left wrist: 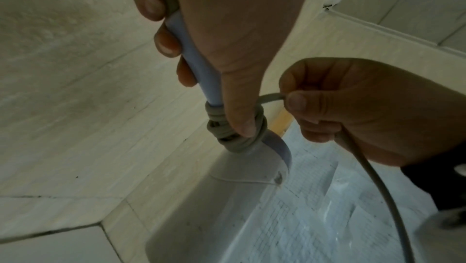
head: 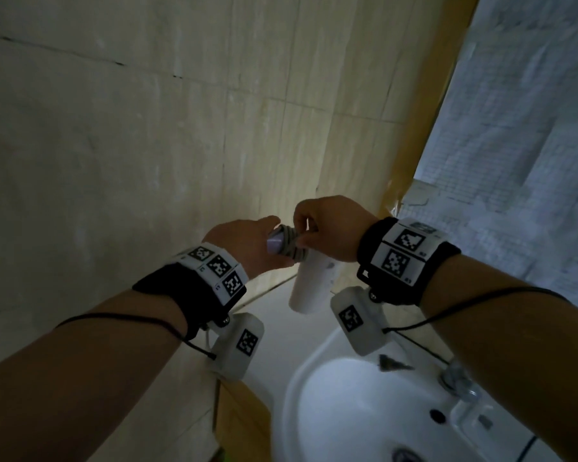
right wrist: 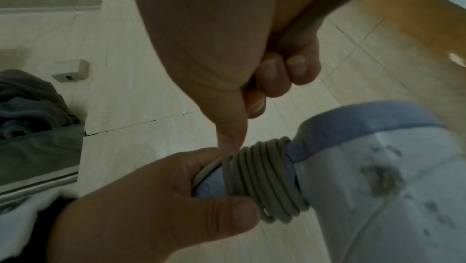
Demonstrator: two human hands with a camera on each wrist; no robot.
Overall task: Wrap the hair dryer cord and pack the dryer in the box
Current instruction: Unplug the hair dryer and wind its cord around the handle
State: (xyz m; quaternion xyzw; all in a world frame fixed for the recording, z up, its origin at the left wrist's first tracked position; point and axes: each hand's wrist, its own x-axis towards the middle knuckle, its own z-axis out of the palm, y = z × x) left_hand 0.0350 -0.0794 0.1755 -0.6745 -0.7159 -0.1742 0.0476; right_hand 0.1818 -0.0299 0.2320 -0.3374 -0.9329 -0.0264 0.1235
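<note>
A white hair dryer [head: 311,288] with a pale purple handle [left wrist: 199,64] hangs barrel-down in front of the tiled wall. My left hand [head: 247,248] grips the handle, thumb pressed on the coils. The grey cord [right wrist: 264,179] is wound in several tight turns round the handle next to the barrel [right wrist: 393,191]. My right hand [head: 327,228] pinches the loose cord [left wrist: 272,98] just beside the coils, and the rest of the cord [left wrist: 378,183] trails down from that fist. No box is in view.
A white washbasin [head: 364,411] with a chrome tap [head: 457,381] lies below my hands. A yellow wooden frame [head: 414,135] and a plastic-covered surface [head: 514,128] stand at the right. A dark cloth [right wrist: 27,100] lies by a wall fitting [right wrist: 70,70].
</note>
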